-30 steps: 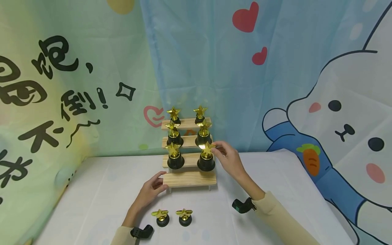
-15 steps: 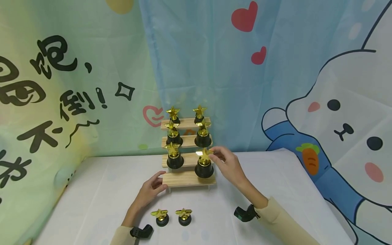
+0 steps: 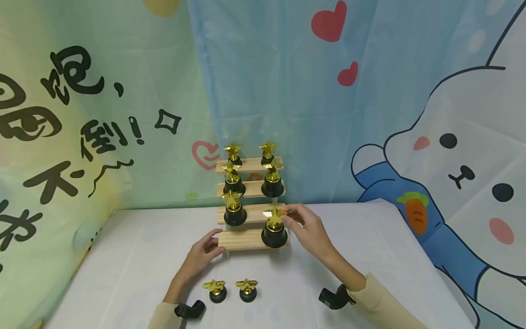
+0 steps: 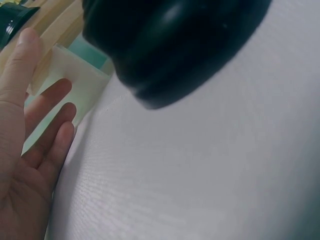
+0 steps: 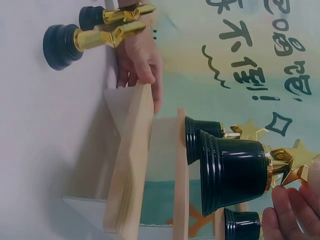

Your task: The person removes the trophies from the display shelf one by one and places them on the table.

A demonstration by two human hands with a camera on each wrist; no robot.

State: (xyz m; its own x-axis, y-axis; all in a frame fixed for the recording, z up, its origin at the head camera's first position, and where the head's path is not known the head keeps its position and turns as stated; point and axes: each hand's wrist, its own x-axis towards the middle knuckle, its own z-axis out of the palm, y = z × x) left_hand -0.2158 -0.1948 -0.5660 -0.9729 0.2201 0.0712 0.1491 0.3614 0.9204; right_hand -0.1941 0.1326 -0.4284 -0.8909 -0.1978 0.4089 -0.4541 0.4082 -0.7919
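Note:
My right hand pinches the gold star of a small trophy with a black base. In the right wrist view this trophy is upright relative to the boards, and a gap shows between its base and the lowest board. My left hand holds the left end of the stepped wooden display stand, its thumb and fingers at the lowest board's end. Close-up, the left thumb lies along the wood and the fingers spread beside a pale support panel.
Similar trophies stand on the upper boards: two on the top, two on the second, one at the left of the third. Two more trophies stand on the white table before the stand. A printed curtain hangs behind.
My right hand has lifted the trophy from the third board's right side and brought it forward and down over the right end of the lowest board. My left hand has stayed put.

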